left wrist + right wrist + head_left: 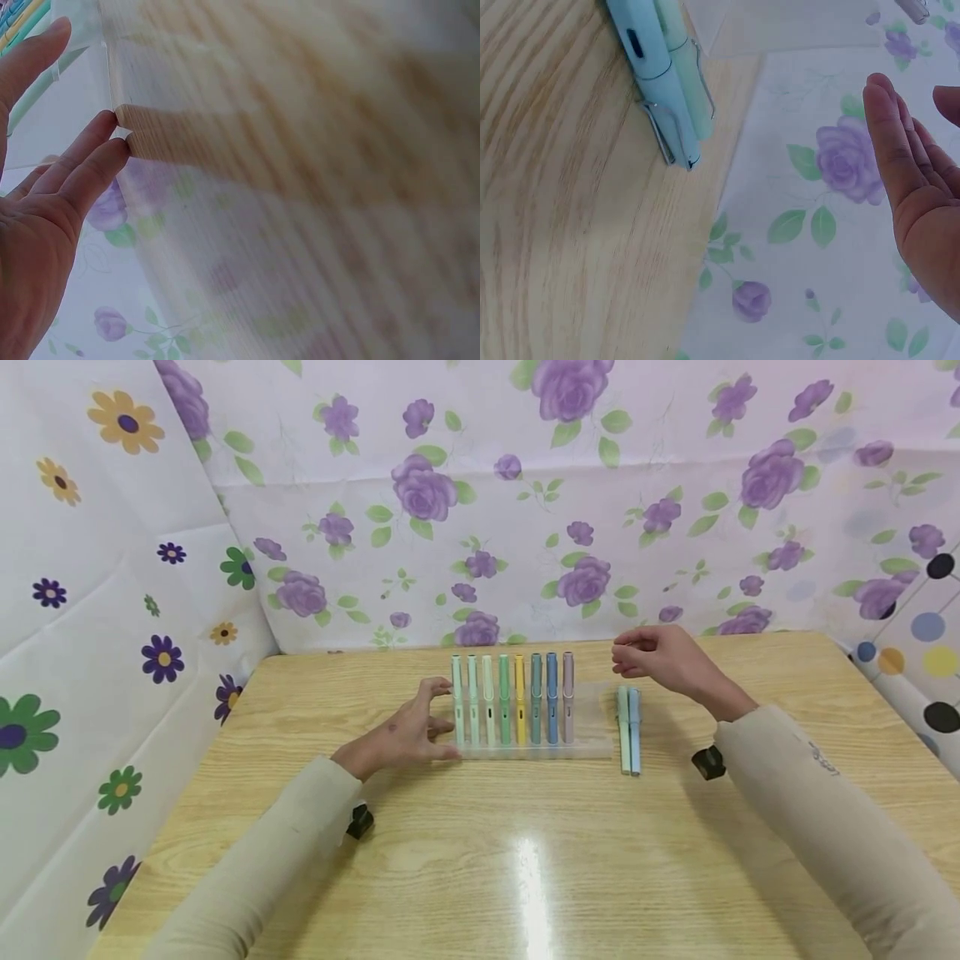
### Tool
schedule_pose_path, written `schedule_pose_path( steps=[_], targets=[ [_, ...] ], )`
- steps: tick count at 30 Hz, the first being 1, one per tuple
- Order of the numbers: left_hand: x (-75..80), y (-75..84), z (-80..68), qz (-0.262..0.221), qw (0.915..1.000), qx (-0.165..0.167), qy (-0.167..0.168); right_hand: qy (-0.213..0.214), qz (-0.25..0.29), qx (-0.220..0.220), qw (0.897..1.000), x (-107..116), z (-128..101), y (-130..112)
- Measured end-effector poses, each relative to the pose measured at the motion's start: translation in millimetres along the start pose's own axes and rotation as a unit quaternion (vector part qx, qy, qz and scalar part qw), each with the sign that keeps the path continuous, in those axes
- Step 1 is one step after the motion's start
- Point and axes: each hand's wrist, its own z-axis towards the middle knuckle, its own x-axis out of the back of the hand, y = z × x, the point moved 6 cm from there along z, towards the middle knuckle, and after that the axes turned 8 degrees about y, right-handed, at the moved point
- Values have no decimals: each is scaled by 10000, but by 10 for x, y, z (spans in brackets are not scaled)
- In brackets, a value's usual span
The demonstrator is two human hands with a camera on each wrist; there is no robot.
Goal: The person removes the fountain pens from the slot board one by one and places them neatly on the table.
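A clear plastic tray [592,727] lies on the wooden table [525,860] with several pastel pens [512,698] lined up in it. My left hand [420,727] rests at the tray's left edge, straight fingers touching it; the left wrist view shows the fingertips [112,135] against the clear tray [60,112]. Two loose pens, a pale green pen [623,729] and a light blue pen [634,731], lie side by side right of the tray. My right hand [648,656] hovers above them, fingers relaxed, holding nothing. The right wrist view shows the light blue pen [649,67] and the right hand [915,195] apart.
Floral cloth walls [525,510] close in the back and left side of the table. A dotted cloth [915,660] hangs at the right. A bright glare [528,877] sits on the bare front part of the table.
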Motion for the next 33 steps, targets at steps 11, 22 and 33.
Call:
schedule_pose_path(
  steps=[11,22,33],
  targets=[
    [13,-1,-13,43,10000,48,-16,-159,40,188,9997,-174,36,-174],
    [-2,-1,2,33,10000,-12,9,-348,-272,386,9983,-364,58,-243],
    [16,10,13,77,9999,-129,15,-391,-470,383,9974,-502,94,-221]
  ],
)
